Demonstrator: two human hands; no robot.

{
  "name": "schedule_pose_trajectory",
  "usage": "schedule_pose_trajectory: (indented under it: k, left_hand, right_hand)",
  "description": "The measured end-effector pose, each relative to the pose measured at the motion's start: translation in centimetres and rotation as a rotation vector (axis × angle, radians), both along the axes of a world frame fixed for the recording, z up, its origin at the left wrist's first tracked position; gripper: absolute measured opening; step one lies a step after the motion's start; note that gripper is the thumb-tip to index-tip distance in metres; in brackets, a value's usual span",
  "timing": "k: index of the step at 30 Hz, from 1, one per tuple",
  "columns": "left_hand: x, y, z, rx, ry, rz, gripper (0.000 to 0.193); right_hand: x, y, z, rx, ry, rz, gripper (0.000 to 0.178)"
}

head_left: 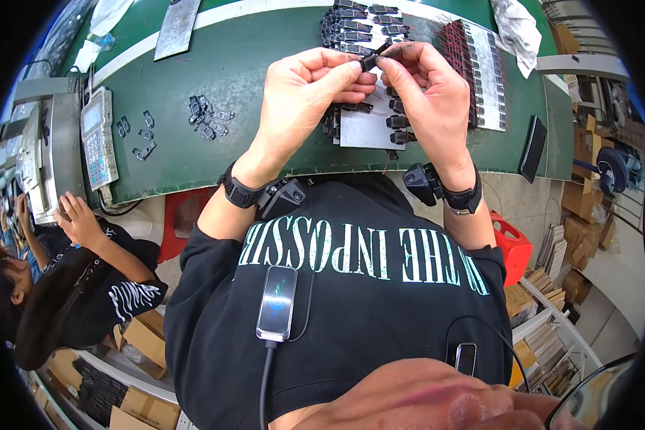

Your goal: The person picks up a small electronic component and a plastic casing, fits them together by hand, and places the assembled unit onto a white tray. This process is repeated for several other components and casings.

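Both hands meet over the green workbench, gripping one small black plastic part between thumbs and fingertips. My left hand pinches its left side, and my right hand pinches its right side. The fingers hide much of the part. Just beneath and beyond them lies a light grey plate bearing rows of similar black parts with thin wires. To the right of my right hand, a second plate carries columns of black parts with dark red wires along its left side.
Loose black pieces lie left on the bench. A keypad device stands at its left end, near a co-worker's hand. A metal plate lies far left, a white cloth far right, a phone at the right edge.
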State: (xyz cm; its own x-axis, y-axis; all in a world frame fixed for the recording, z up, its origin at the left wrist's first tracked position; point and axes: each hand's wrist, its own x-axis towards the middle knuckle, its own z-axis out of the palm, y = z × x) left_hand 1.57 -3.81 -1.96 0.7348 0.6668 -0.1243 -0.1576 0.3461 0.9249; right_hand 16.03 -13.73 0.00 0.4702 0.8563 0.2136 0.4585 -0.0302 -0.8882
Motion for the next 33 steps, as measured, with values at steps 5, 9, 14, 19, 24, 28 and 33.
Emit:
schedule_pose_trajectory:
  k: [5, 9, 14, 19, 24, 28, 33]
  left_hand:
    - [0.3, -0.7, 0.0, 0.08, -0.002, 0.073, 0.017]
    - [0.2, -1.0, -0.4, 0.204, 0.021, 0.117, 0.017]
    - [0.2, -1.1, -0.8, 0.339, 0.086, 0.121, 0.016]
    - [0.3, -1.2, -0.4, 0.383, 0.101, 0.109, 0.014]
    - [0.2, -0.8, -0.2, 0.319, 0.037, 0.115, 0.013]
    - [-0.6, 0.3, 1.0, 0.18, 0.026, -0.03, 0.014]
    - [-0.8, 0.9, 1.6, 0.109, 0.042, -0.142, 0.015]
  right_hand:
    - [-0.1, -0.1, -0.1, 0.089, -0.347, -0.044, 0.013]
    - [-0.3, -0.3, 0.3, 0.112, -0.486, -0.043, 0.013]
    - [-0.1, -0.3, -0.1, 0.164, -0.576, -0.019, 0.014]
    - [0.1, -0.2, -0.4, 0.168, -0.554, 0.005, 0.015]
    - [-0.1, -0.4, 0.3, 0.187, -0.476, -0.003, 0.018]
    - [2.1, -0.1, 0.3, 0.228, -0.575, 0.12, 0.024]
    - [1.8, -1.1, 0.2, 0.02, -0.004, 0.27, 0.028]
